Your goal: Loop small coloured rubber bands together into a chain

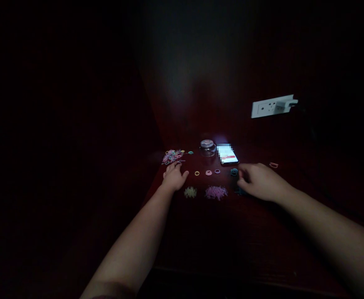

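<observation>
My left hand [174,177] lies with fingers spread and thumb apart at the near edge of a mixed heap of small coloured hair bands [172,156]. My right hand [254,179] is closed, its fingers curled towards the thumb; whatever they hold is hidden. Beside its fingertips lies a teal hair tie [234,172]. Below them a dark teal pile [240,191] is partly covered by the hand. Between my hands are a yellow ring-shaped hair tie [197,173], a pink one [208,172] and a purple one [217,171]. Nearer me sit a yellowish pile [190,192] and a purple-pink pile [216,192].
A clear round jar [207,148] stands at the back, next to a lit phone [227,154]. An orange-pink hair tie [273,165] lies right of my right hand. On the wall is a white power socket [272,106] with a plug. The surroundings are very dark.
</observation>
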The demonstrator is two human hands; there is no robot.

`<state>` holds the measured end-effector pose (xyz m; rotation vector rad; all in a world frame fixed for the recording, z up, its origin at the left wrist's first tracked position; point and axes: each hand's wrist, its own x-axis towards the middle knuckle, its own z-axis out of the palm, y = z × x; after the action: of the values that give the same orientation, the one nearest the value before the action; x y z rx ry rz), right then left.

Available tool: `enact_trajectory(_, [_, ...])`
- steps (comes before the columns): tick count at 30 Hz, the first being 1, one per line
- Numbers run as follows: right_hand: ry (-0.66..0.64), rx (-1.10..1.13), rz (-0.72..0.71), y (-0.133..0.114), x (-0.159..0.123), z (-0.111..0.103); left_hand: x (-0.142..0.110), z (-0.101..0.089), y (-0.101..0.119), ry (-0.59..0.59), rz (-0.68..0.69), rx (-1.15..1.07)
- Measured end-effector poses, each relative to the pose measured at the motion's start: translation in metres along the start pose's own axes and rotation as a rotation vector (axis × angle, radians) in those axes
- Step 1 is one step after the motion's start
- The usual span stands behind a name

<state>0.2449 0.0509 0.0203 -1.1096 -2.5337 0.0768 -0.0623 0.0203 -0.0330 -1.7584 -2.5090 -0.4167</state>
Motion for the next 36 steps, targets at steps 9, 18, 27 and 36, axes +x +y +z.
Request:
enact_trajectory(9, [0.050, 0.053, -0.028, -0.011, -0.003, -0.003, 0.010, 0.009, 0.003, -0.005, -0.016, 0.025])
enact_trajectory(18, [0.074, 0.089, -0.028, -0.013, -0.004, -0.006, 0.011, 0.006, 0.002, -0.018, -0.021, 0.025])
enact_trajectory(27, [0.063, 0.108, -0.070, -0.010, -0.003, 0.000, 0.016, 0.004, 0.009, -0.012, -0.072, 0.042])
enact_trajectory(36, [0.063, 0.105, -0.074, -0.007, -0.002, 0.003, 0.007, -0.010, 0.006, 0.092, 0.020, -0.026])
